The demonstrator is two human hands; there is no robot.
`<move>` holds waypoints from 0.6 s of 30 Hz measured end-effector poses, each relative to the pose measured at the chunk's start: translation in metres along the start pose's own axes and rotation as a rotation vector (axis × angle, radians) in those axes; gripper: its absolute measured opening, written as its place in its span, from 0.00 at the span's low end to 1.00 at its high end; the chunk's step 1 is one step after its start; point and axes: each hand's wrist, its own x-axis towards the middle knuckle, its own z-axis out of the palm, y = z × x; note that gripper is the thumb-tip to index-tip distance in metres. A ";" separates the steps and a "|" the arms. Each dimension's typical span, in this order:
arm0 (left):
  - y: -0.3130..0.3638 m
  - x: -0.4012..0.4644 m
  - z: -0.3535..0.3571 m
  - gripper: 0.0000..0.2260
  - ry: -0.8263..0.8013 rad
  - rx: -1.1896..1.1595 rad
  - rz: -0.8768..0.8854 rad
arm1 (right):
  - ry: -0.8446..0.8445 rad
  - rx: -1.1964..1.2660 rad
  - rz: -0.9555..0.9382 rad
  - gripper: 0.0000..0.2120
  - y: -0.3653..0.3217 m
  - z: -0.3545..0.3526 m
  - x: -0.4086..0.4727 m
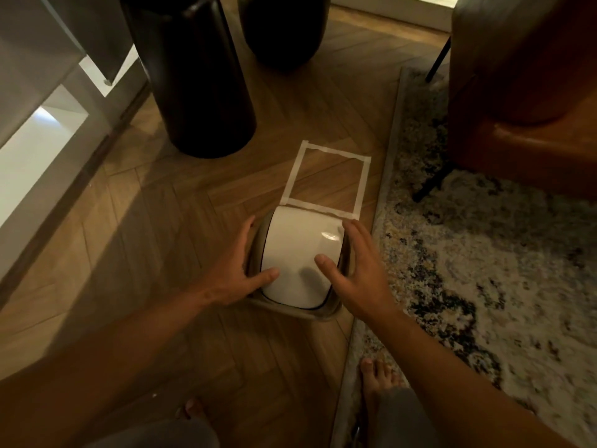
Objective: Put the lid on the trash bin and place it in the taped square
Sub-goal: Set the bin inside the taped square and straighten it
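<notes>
A small trash bin (258, 250) with a grey-beige rim stands on the wooden floor, and its white curved swing lid (298, 253) sits on top of it. My left hand (239, 263) lies against the bin's left side with its thumb on the lid. On the right side rests my right hand (355, 270), thumb on the lid too. Fingers of both hands are spread. The taped square (363, 185), made of white tape, lies on the floor just beyond the bin, with bare floor inside it. The bin's far edge touches the square's near strip.
A tall black cylinder (197, 76) stands left of the square, and a round dark vessel (284, 27) behind it. A patterned rug (484, 253) runs along the right. A brown leather chair (523, 92) with black legs stands on the rug. My bare feet (378, 379) are below.
</notes>
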 end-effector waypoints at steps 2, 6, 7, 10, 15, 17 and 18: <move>-0.007 -0.010 0.001 0.54 -0.015 0.004 0.006 | -0.028 -0.020 0.017 0.45 0.005 0.001 -0.013; -0.018 -0.021 0.003 0.53 -0.040 -0.013 -0.010 | -0.068 0.002 0.048 0.53 0.014 0.012 -0.039; -0.020 -0.023 0.005 0.54 -0.039 -0.023 -0.021 | -0.073 -0.003 0.076 0.57 0.017 0.017 -0.046; -0.022 -0.027 0.015 0.55 -0.051 -0.108 0.013 | -0.085 0.026 0.138 0.65 0.027 0.030 -0.063; -0.034 -0.034 0.038 0.51 -0.056 -0.199 -0.042 | -0.116 0.297 0.192 0.68 0.038 0.056 -0.074; -0.043 -0.033 0.047 0.53 -0.044 -0.192 -0.050 | -0.098 0.350 0.203 0.66 0.044 0.064 -0.074; -0.047 -0.031 0.050 0.55 -0.033 -0.186 -0.043 | -0.089 0.363 0.206 0.65 0.046 0.067 -0.073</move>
